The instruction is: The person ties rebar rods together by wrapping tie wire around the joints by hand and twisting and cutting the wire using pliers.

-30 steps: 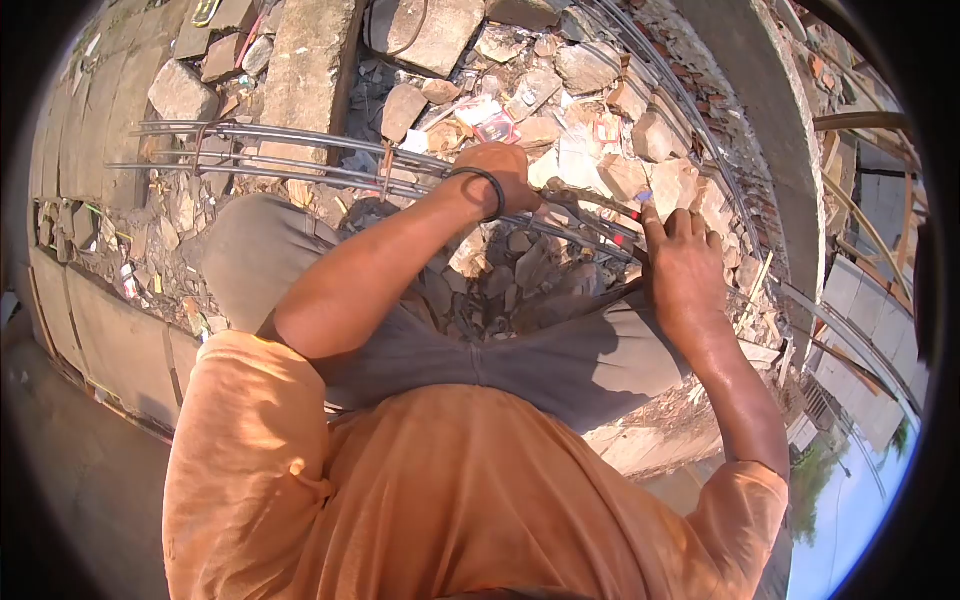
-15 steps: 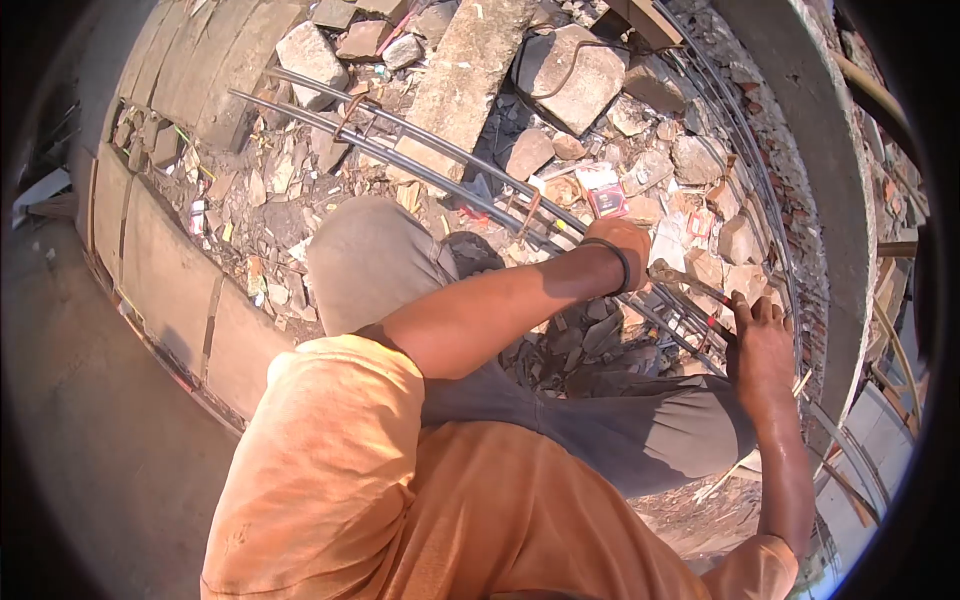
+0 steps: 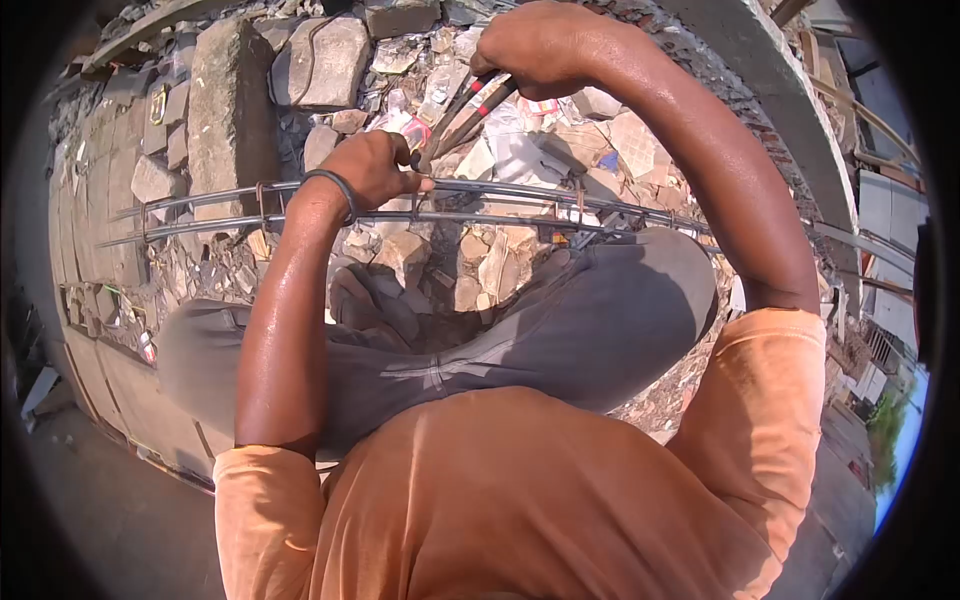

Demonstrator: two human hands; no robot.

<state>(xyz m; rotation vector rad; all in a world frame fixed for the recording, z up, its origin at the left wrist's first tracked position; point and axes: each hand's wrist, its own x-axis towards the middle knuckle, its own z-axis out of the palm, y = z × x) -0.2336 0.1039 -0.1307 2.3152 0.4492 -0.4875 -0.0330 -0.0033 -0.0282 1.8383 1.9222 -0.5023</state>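
My right hand (image 3: 530, 48) is closed around the handles of a pair of pincers (image 3: 465, 122), dark with red bands. The jaws point down toward the upper steel bar, close to the fingers of my left hand (image 3: 372, 170). That hand, with a black band at the wrist, is closed over the upper reinforcing bar (image 3: 510, 188), its thumb lying along it. A second reinforcing bar (image 3: 490, 217) runs parallel below. Rusty wire stirrups (image 3: 262, 200) join the bars at intervals. Whether the jaws grip a wire is too small to tell.
My bent legs (image 3: 600, 310) are just below the bars. Broken concrete, stones and litter cover the ground beyond. A long concrete block (image 3: 228, 120) lies under the bars at left. A concrete beam (image 3: 790, 120) runs along the right, with poles behind it.
My view has turned, so the bars now run nearly level. My right hand has swung the pincers' handles up and away from me. My left hand stays at the bars.
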